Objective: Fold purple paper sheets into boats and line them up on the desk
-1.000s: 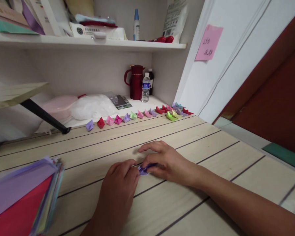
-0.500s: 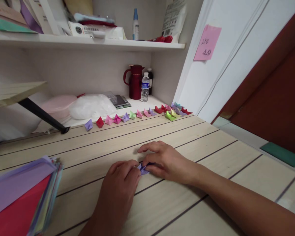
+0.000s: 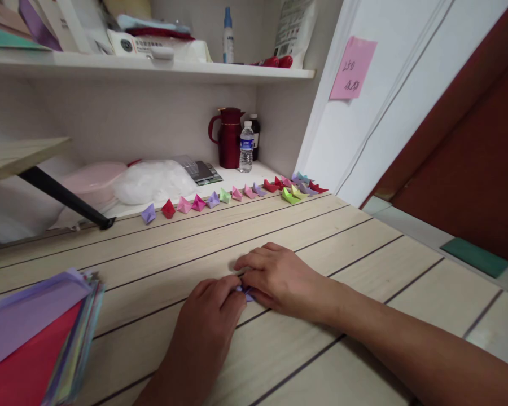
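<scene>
A small folded piece of purple paper (image 3: 249, 296) lies on the wooden table, mostly covered by my fingers. From the left, my left hand (image 3: 211, 310) grips its edge, fingers curled and thumb close against it. On the other side my right hand (image 3: 279, 279) bends over the paper, with thumb and fingers closed on it. The two hands almost meet there. Beyond them, along the table's back edge, stands a row of folded paper boats, among them a purple one (image 3: 148, 213), a red one (image 3: 168, 209) and a lime green one (image 3: 290, 196).
A stack of coloured paper sheets (image 3: 34, 338) lies at the left. Behind the table, a shelf unit (image 3: 152, 70) holds a dark red jug (image 3: 230, 138), a water bottle (image 3: 246, 148) and a white plastic bag (image 3: 152, 183). A black bracket leg (image 3: 68, 197) reaches the table's back edge.
My right hand's fingers have come down and closed further over the purple paper, hiding more of it. The whole view has shifted slightly.
</scene>
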`<state>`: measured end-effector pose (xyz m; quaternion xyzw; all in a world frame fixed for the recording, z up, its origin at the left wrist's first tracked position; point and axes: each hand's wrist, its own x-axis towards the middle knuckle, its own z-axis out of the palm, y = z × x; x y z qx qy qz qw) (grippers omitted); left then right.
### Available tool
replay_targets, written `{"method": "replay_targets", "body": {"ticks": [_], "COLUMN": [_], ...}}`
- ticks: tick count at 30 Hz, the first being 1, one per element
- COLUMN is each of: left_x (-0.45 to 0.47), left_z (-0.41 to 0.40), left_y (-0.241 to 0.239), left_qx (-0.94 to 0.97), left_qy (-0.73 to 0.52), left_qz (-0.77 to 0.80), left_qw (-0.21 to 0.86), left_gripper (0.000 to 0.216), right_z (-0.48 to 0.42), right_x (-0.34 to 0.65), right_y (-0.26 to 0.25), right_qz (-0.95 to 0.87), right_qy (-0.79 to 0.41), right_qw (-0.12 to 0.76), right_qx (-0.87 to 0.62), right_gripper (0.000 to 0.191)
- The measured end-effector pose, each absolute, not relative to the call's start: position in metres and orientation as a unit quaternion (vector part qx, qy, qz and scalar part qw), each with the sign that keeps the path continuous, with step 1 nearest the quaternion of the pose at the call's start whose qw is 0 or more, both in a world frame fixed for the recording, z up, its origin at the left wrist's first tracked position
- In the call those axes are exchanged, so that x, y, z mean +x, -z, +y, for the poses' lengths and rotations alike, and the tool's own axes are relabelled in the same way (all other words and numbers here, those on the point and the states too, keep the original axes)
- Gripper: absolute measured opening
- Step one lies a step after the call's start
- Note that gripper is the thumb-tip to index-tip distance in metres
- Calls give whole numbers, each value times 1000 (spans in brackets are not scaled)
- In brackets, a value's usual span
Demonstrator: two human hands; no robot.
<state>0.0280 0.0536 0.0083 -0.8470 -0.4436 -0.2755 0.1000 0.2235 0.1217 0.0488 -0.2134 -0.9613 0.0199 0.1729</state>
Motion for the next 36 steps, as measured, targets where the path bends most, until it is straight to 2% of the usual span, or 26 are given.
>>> {"method": "replay_targets", "body": {"ticks": [4, 9, 15, 23, 28, 32, 36], "left_x": [28, 27, 27, 24, 24, 25, 24], "left_z": [54, 55, 55, 57, 59, 58, 57], "left_y": [-11, -14, -13, -14, -13, -13, -12], "left_qx": [-844, -818, -785, -794, -793, -807, -811], "left_qy": [274, 285, 301, 286, 278, 271, 271], "left_qz": [-453, -493, -537, -532, -538, -521, -515], "left_qw": [92, 77, 69, 66, 64, 61, 61], "left_gripper": [21, 10, 25, 11, 12, 13, 15], "right_z": [121, 124, 126, 126, 124, 126, 137], "right_x": [217, 214, 215, 218, 215, 222, 242], "right_y": [-45, -43, -42, -42, -41, -47, -57], "right_qz": [-962, -964, -966, -956, -957, -943, -899], "right_qy": [12, 13, 4, -46, -30, -131, -297], "right_qw": [173, 152, 141, 159, 165, 183, 228], "right_qx": [-213, -219, -218, -241, -237, -245, -228], "right_gripper": [14, 12, 9, 9, 9, 12, 35]}}
